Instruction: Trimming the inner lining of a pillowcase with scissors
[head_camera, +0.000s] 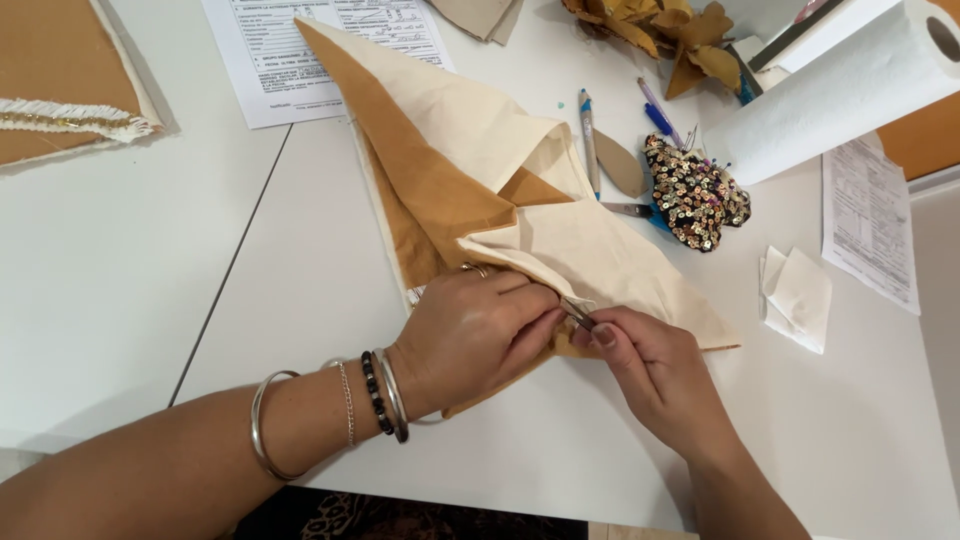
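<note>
Presently I note the right hand (650, 375) with fingers clamped on a thin metal tool (578, 315), tip angled up-left into the cream fabric (590, 255) fold pinched by the left hand (470, 335).

Left hand (470, 335) curled palm-down, bangled wrist at 8 o'clock; right hand (650, 370) fingertips pinched, forearm from 5 o'clock.

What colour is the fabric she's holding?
The fabric is cream on one side, tan on the other; head view.

Tool tip (578, 314) hidden between hands
</note>
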